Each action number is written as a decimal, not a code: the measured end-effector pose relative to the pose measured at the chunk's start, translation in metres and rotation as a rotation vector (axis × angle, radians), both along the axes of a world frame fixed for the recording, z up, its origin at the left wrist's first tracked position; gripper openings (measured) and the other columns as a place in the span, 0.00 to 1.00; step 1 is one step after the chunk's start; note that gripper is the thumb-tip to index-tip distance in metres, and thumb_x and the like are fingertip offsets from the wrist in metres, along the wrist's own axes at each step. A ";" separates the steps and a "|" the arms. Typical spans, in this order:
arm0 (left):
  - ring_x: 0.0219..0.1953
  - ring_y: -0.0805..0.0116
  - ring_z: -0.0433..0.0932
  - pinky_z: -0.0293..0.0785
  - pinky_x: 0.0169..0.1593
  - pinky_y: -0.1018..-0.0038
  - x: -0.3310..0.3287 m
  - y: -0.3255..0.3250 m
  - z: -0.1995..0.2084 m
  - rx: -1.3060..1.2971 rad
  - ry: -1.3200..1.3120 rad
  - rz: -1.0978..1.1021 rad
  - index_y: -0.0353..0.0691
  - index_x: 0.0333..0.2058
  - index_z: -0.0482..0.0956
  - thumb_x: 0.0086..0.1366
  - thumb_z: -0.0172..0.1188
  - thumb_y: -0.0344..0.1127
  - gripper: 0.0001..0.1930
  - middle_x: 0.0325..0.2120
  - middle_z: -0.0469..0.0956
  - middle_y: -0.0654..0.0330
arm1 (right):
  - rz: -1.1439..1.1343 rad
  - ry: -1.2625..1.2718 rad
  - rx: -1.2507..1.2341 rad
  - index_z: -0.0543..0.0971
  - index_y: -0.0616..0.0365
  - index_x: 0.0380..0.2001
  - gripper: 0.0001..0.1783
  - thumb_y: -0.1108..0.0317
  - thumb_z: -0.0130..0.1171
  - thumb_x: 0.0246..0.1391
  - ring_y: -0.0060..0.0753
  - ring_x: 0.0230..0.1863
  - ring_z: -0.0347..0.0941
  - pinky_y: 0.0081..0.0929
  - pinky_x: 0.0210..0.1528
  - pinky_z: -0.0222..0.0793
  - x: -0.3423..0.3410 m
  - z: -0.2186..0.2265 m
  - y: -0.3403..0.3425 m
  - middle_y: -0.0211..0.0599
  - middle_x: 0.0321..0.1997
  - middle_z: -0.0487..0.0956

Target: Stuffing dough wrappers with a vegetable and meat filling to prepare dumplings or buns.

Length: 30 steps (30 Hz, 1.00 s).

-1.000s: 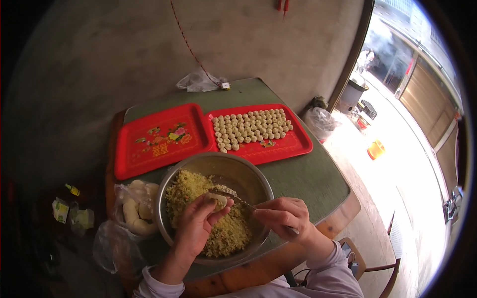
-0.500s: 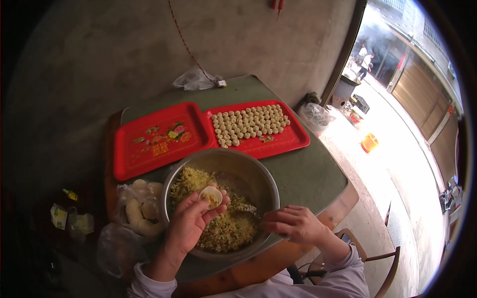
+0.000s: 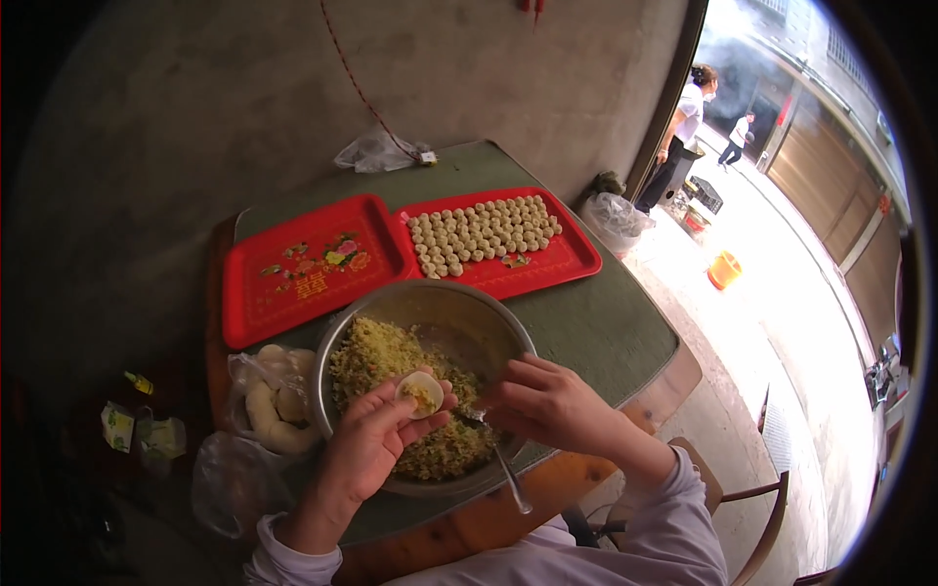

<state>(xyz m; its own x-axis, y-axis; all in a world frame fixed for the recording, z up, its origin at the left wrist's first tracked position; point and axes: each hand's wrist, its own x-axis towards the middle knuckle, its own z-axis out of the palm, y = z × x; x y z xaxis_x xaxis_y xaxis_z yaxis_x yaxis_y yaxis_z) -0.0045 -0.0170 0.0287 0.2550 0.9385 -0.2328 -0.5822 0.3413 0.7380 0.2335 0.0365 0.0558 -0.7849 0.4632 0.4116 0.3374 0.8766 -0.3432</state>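
On the fingers of my left hand (image 3: 376,435) lies a round dough wrapper (image 3: 422,393) with a little filling on it, the thumb pressing its edge. A large steel bowl (image 3: 523,337) below holds crumbly yellow-green filling (image 3: 376,356). My right hand (image 3: 547,402) hovers over the bowl's right side with bent fingers, somewhat blurred at the tips, and nothing shows in them. Just beneath it, a metal spoon (image 3: 510,479) rests in the bowl, its handle leaning over the near rim.
Behind the bowl, a red tray (image 3: 576,256) carries rows of small dumplings; another red tray (image 3: 259,308) overlaps it on the left. Dough pieces (image 3: 269,415) sit in a plastic bag left of the bowl. A wooden chair (image 3: 772,527) stands right; people (image 3: 684,122) are outside the doorway.
My right hand has let go of the spoon and moved left toward the wrapper. The spoon's handle now leans on the near rim. Another person has appeared at the doorway.
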 end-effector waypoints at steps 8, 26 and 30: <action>0.52 0.64 0.76 0.73 0.59 0.64 0.013 0.001 0.002 -0.046 0.010 0.027 0.30 0.58 0.65 0.69 0.45 0.27 0.19 0.49 0.74 0.53 | 0.145 0.149 -0.023 0.76 0.52 0.33 0.08 0.68 0.64 0.49 0.38 0.35 0.69 0.32 0.37 0.68 -0.030 -0.006 0.033 0.32 0.32 0.72; 0.51 0.64 0.77 0.73 0.58 0.64 0.034 0.028 -0.006 -0.074 0.022 0.027 0.33 0.55 0.70 0.70 0.49 0.30 0.17 0.50 0.75 0.55 | 0.245 0.142 -0.011 0.74 0.55 0.34 0.11 0.63 0.62 0.51 0.39 0.35 0.68 0.34 0.39 0.68 -0.016 -0.022 0.069 0.35 0.31 0.70; 0.51 0.64 0.76 0.72 0.59 0.64 0.036 0.028 -0.006 -0.053 0.001 0.039 0.32 0.56 0.69 0.69 0.49 0.29 0.18 0.49 0.75 0.55 | 0.266 0.129 0.004 0.74 0.54 0.34 0.10 0.65 0.63 0.50 0.39 0.36 0.70 0.35 0.39 0.69 -0.015 -0.015 0.067 0.35 0.31 0.71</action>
<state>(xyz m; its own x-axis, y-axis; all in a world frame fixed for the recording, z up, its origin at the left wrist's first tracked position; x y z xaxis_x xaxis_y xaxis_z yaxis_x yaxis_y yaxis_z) 0.0313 0.0111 0.0230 0.2185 0.9340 -0.2825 -0.5953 0.3570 0.7198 0.2185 0.1038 0.0406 -0.8195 0.2467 0.5173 0.0498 0.9299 -0.3645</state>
